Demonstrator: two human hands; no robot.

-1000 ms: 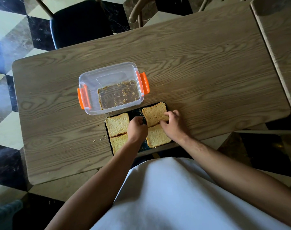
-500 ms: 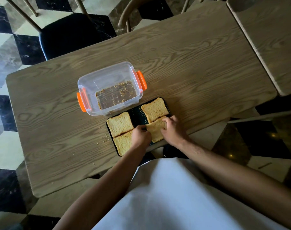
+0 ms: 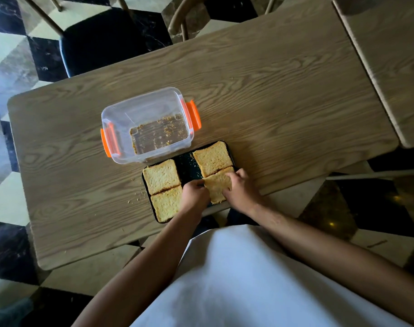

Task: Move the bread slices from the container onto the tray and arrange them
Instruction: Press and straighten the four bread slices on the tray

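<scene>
A dark tray lies at the table's near edge with several toasted bread slices on it. Two slices sit on its left side, the far-left slice and the near-left slice; a far-right slice lies on its right side. My left hand and my right hand both grip the near-right slice by its opposite edges. The clear plastic container with orange clips stands just beyond the tray and holds only crumbs.
Crumbs lie on the wooden table left of the tray. A second table adjoins at the right. A dark-seated chair stands beyond the far edge. My white garment fills the foreground.
Both hands have drawn back from the far-right slice to the near-right slice and taken hold of it. The camera view has shifted slightly.
</scene>
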